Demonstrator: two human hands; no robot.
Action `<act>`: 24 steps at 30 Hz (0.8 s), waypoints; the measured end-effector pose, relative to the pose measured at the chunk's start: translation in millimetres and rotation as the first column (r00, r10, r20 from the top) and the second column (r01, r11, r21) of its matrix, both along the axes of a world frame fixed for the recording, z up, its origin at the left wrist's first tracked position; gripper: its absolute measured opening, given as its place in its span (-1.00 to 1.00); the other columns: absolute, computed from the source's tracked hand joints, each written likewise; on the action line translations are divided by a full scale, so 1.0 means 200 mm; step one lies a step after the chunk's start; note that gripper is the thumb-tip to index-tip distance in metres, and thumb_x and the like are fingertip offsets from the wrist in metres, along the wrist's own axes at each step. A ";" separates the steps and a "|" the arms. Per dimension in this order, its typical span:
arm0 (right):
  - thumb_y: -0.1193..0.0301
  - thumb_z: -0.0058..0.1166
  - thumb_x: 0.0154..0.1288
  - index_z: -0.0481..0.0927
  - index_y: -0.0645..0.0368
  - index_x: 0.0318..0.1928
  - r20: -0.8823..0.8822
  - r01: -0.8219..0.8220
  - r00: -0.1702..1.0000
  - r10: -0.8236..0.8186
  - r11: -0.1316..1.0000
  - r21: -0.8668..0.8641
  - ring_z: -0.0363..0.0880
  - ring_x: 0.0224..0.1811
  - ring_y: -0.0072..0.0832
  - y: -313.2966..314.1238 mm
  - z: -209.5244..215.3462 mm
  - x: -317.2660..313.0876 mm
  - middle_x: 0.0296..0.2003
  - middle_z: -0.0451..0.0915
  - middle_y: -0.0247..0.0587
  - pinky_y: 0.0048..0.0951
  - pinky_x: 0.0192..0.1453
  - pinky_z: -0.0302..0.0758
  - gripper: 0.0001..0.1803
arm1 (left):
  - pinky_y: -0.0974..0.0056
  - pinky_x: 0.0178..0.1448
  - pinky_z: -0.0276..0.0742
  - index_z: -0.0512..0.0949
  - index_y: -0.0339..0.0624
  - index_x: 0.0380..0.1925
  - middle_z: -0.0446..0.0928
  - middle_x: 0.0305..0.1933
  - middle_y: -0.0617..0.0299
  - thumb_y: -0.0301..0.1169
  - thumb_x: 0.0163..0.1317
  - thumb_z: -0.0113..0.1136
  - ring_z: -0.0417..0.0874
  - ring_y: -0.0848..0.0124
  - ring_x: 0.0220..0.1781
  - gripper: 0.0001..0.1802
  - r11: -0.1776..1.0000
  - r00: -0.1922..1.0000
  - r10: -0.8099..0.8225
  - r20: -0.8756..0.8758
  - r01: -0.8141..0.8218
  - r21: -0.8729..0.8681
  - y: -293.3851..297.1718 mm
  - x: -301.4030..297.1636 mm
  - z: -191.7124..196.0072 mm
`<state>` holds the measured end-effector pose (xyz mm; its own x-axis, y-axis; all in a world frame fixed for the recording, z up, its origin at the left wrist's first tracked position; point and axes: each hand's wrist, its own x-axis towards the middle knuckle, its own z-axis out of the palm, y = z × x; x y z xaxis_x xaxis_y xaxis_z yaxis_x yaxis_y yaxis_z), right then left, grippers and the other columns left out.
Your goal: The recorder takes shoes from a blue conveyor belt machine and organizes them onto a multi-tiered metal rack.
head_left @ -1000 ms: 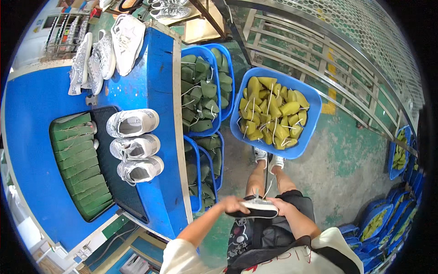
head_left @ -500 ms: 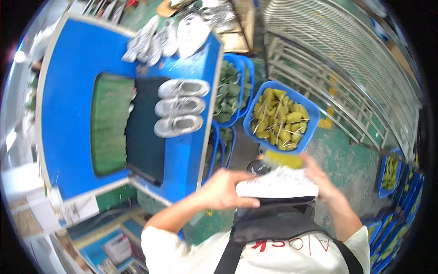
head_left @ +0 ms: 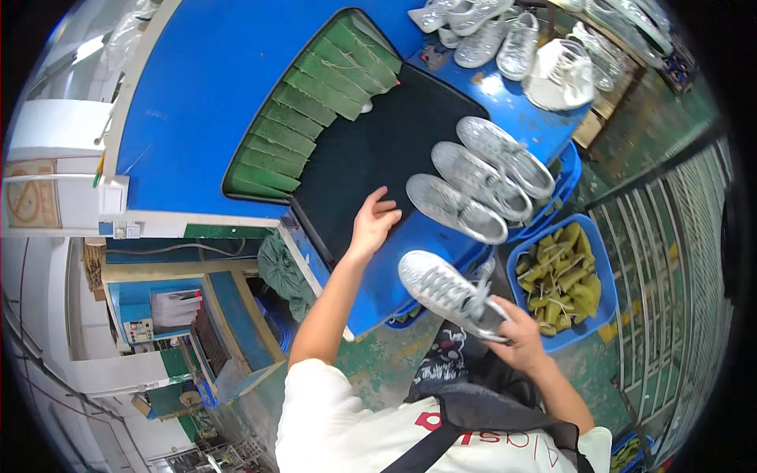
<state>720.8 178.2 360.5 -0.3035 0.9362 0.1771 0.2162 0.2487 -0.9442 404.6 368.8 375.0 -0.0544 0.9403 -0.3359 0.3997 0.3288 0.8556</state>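
My right hand (head_left: pixel 516 335) grips a silver-grey lace-up sneaker (head_left: pixel 453 290) by its heel end, toe pointing up and left toward the blue machine. Over the near edge of the black conveyor belt (head_left: pixel 359 150), my left hand (head_left: pixel 374 225) is empty with its fingers apart. Three similar silver sneakers lie side by side on the machine's right edge: the nearest shoe (head_left: pixel 456 208), the middle shoe (head_left: pixel 481 181) and the farthest shoe (head_left: pixel 505 156). Green flap strips (head_left: pixel 315 102) hang at the opening where the belt meets the blue housing.
A blue basket (head_left: pixel 607 311) of olive-green stuffed pieces (head_left: pixel 560 276) stands on the floor at right, beside a metal rack (head_left: pixel 654 292). More shoes (head_left: pixel 516 47) sit at the machine's far end. A wooden-framed cabinet (head_left: pixel 236 339) is at lower left.
My view has turned left toward the machine. My left hand has let go of the sneaker and reached over the belt. The right hand keeps it, and the olive piece near it is gone from there.
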 end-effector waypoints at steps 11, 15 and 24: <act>0.30 0.45 -0.19 0.55 0.18 -0.20 0.220 0.054 0.974 -0.059 0.998 0.029 0.44 0.12 0.09 0.44 -0.25 -0.36 0.13 0.43 0.12 -0.08 0.18 0.41 -0.51 | 0.11 0.35 0.26 -0.32 -0.07 0.43 0.19 0.30 -0.26 -0.43 -0.27 0.52 0.34 -0.03 0.28 0.37 0.748 0.590 0.660 -0.466 -0.576 0.330 1.67 -0.16 -0.50; 0.29 0.46 -0.21 0.54 0.18 -0.15 0.214 0.159 0.965 -0.149 0.987 -0.027 0.45 0.11 0.06 0.38 -0.12 -0.31 0.11 0.45 0.10 -0.08 0.17 0.43 -0.45 | 0.11 0.27 0.37 -0.18 -0.05 0.42 0.18 0.33 -0.15 -0.42 -0.22 0.52 0.38 -0.01 0.25 0.27 0.676 0.815 0.577 0.044 -0.508 0.534 1.77 -0.45 -0.64; 0.58 0.23 -0.05 0.55 0.25 -0.29 0.013 0.363 0.931 -0.364 0.930 0.061 0.58 -0.13 -0.07 0.46 0.07 -0.10 -0.08 0.59 0.04 -0.24 -0.04 0.50 -0.76 | 0.26 0.04 0.57 0.26 -0.19 0.29 0.44 0.21 0.09 -0.32 0.23 0.11 0.54 0.19 0.14 -0.39 0.944 0.644 0.286 0.709 -0.318 -0.092 0.50 -0.64 0.23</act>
